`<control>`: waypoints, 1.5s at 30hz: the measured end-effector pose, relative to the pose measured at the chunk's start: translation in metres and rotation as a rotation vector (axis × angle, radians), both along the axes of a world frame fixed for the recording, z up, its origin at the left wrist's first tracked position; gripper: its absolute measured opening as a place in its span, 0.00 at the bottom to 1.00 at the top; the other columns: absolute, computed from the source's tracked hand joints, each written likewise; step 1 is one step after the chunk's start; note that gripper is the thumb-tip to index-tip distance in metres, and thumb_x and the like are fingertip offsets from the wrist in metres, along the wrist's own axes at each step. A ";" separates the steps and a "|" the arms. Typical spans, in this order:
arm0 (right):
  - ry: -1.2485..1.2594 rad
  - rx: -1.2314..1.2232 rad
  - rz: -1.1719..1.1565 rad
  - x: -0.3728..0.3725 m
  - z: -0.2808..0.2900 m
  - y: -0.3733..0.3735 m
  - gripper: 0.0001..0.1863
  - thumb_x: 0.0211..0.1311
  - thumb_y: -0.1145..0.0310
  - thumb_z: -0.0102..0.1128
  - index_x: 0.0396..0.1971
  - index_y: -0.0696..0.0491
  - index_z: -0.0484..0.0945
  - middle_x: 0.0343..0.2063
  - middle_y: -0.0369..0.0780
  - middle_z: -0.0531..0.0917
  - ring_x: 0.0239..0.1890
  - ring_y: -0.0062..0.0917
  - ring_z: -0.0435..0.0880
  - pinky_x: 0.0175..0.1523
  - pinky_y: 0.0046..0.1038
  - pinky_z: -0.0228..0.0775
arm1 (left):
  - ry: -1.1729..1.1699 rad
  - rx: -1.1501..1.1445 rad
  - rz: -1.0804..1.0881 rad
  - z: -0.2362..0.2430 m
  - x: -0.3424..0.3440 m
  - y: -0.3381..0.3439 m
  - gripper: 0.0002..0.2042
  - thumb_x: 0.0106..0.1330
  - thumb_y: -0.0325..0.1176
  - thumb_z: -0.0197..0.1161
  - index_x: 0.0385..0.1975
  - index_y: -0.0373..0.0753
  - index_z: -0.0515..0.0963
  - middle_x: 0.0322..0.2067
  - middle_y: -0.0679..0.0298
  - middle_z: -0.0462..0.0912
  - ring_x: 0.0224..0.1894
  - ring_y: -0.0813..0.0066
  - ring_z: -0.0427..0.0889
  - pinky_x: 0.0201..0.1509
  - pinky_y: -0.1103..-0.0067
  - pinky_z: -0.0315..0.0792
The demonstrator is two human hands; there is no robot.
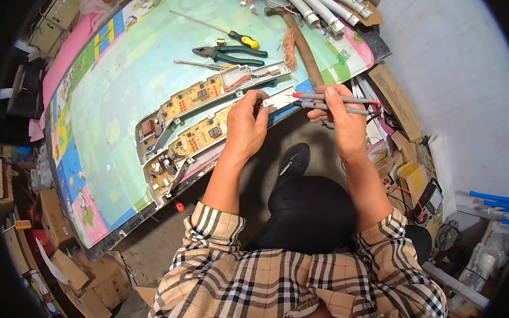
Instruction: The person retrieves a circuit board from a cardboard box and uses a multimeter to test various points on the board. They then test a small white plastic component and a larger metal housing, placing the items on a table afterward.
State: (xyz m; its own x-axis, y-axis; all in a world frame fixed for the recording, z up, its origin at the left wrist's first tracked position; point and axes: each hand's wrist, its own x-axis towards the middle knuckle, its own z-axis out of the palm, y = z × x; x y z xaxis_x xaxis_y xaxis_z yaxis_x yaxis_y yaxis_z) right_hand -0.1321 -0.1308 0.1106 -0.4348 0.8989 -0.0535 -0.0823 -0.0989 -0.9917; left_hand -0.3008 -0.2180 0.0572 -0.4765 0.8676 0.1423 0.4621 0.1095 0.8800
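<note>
My right hand (344, 117) is closed round two multimeter probes (352, 100), held side by side like chopsticks. Their tips, one red and one black, point left at the white end piece (279, 99) of the nearer control panel. That panel carries a tan circuit board (199, 140) with a small digit display, and lies along the table's front edge. My left hand (246, 125) grips it near the white end, fingers curled over it; the fingertips are partly hidden. Just behind lies a second, similar circuit board panel (185, 102), apart from both hands.
Behind the panels lie green-handled pliers (232, 54), a yellow-black screwdriver (242, 40) and a hammer (305, 50). White tubes (316, 9) are stacked at the far right. A multimeter (431, 198) with a red lead sits low on the right, among cardboard boxes. More boxes (100, 282) stand at left.
</note>
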 end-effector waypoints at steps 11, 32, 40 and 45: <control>0.061 0.044 0.118 -0.011 -0.010 -0.014 0.14 0.70 0.66 0.48 0.38 0.63 0.74 0.33 0.45 0.82 0.28 0.22 0.83 0.34 0.21 0.77 | -0.435 0.193 -0.041 -0.022 -0.003 -0.009 0.11 0.62 0.18 0.56 0.44 0.35 0.76 0.37 0.70 0.78 0.38 0.85 0.74 0.44 0.86 0.69; 0.064 0.089 0.119 -0.017 -0.012 -0.015 0.13 0.70 0.68 0.48 0.37 0.64 0.74 0.30 0.42 0.81 0.27 0.21 0.83 0.33 0.20 0.76 | -0.418 0.157 -0.034 -0.016 -0.001 -0.012 0.10 0.62 0.20 0.58 0.43 0.35 0.76 0.34 0.72 0.76 0.36 0.87 0.72 0.42 0.87 0.67; 0.047 0.157 0.098 -0.019 -0.018 -0.018 0.11 0.68 0.68 0.52 0.36 0.62 0.75 0.27 0.39 0.81 0.26 0.19 0.83 0.32 0.19 0.75 | -0.419 0.194 0.006 -0.018 0.001 -0.011 0.09 0.59 0.21 0.62 0.40 0.35 0.77 0.30 0.71 0.76 0.31 0.87 0.72 0.37 0.87 0.68; 0.042 0.195 0.065 -0.019 -0.020 -0.023 0.09 0.67 0.70 0.53 0.35 0.62 0.75 0.27 0.39 0.81 0.27 0.19 0.83 0.31 0.19 0.74 | -0.367 0.153 -0.014 -0.020 0.000 -0.011 0.09 0.62 0.23 0.61 0.42 0.35 0.77 0.35 0.70 0.78 0.37 0.85 0.74 0.42 0.87 0.68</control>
State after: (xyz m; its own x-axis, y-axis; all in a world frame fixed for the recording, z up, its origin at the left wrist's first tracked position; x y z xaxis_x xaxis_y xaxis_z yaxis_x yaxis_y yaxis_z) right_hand -0.1509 -0.1537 0.0904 -0.4900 0.8607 0.1379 -0.1234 0.0881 -0.9884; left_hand -0.3007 -0.2287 0.0368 -0.5083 0.8561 0.0931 0.1143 -0.0401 0.9926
